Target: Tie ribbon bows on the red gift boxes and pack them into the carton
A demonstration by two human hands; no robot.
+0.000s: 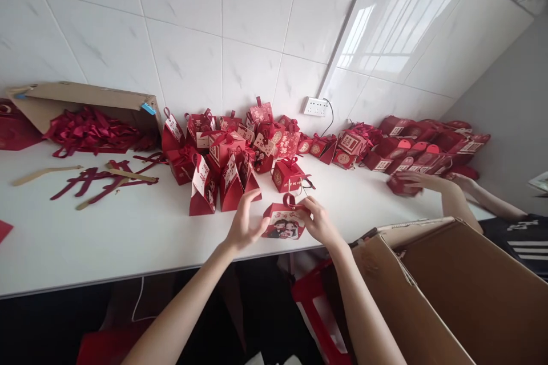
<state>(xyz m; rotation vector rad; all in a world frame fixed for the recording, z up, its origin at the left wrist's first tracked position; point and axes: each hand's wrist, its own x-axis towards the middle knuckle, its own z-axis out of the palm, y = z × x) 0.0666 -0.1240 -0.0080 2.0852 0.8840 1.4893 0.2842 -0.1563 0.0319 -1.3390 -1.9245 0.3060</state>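
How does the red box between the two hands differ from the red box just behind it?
The near box shows a pale panel with a printed couple; the rear box shows red sides with gold markings. The near box has an upright ribbon loop; the rear box has a ribbon bow. Both are red with ribbon on top.

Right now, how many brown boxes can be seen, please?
2. One brown box lies at the left of the table, with ribbons in it; another brown box is at lower right. More may be hidden below the table.
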